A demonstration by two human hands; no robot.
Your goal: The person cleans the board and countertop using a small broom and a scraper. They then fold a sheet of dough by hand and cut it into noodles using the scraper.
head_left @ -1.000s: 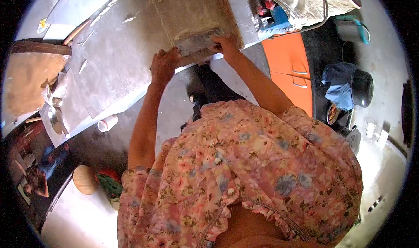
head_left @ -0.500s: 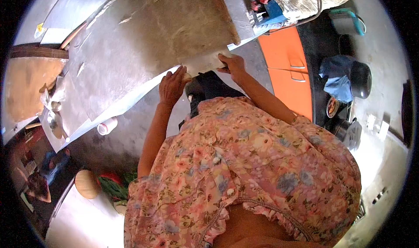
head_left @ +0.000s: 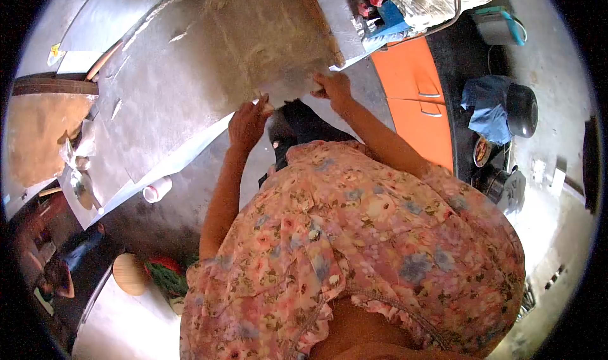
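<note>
A large brown, worn sheet (head_left: pixel 266 37) lies over the grey table surface (head_left: pixel 152 94). At its near edge, a pale greyish strip (head_left: pixel 288 84), smeared by motion, spans the gap between my hands; I cannot tell whether it belongs to the sheet. My left hand (head_left: pixel 247 122) is closed, its fingertips pinching something pale at the strip's left end. My right hand (head_left: pixel 334 87) is closed at the right end, with a whitish bit showing at its fingers. What both hands grip is partly hidden and blurred.
A white cup-like container (head_left: pixel 157 189) lies on the floor left of me. Orange cabinet doors (head_left: pixel 411 106) stand at the right, beside a dark counter with a black pot (head_left: pixel 522 111) and blue cloth (head_left: pixel 487 113). Another person's arm (head_left: pixel 60 277) shows at lower left.
My right hand has moved slightly left and now shows a tighter fist. My left hand has shifted a little left and down. The strip between them has moved and blurred.
</note>
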